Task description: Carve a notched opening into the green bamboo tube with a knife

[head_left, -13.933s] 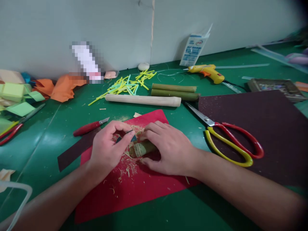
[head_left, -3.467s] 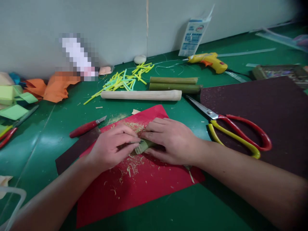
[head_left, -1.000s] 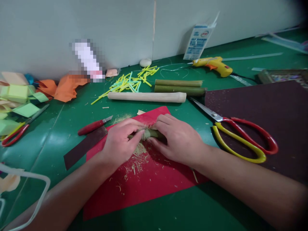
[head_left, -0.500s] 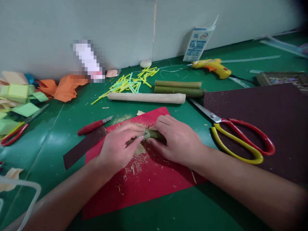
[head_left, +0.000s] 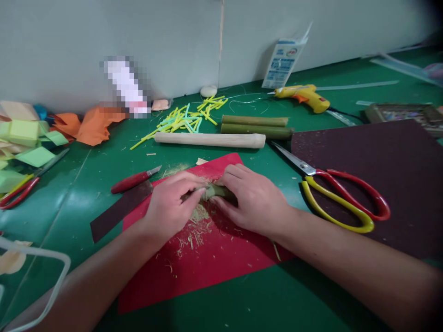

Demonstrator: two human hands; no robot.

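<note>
A short piece of green bamboo (head_left: 219,192) lies between my two hands, over a red sheet (head_left: 207,272). My right hand (head_left: 254,198) is wrapped round its right part. At its left end my left hand (head_left: 175,200) pinches with thumb and fingers; whether anything thin lies between those fingers and the bamboo is hidden. Fine shavings (head_left: 199,226) are scattered on the red sheet below. Just left of my left hand, a dark brown strip (head_left: 119,212), sandpaper by its look, lies beside a red-handled craft knife (head_left: 133,180).
Behind my hands lie a pale peeled stick (head_left: 211,140), two green bamboo lengths (head_left: 256,127) and yellow-green straw pieces (head_left: 180,117). Large scissors (head_left: 332,193) rest on a dark sheet (head_left: 374,157) at right. A yellow glue gun (head_left: 308,97) is farther back; folded papers (head_left: 26,133) lie left.
My left thumb and fingers have shifted slightly up and left at the bamboo's end. My right hand keeps its hold. The view has moved a little.
</note>
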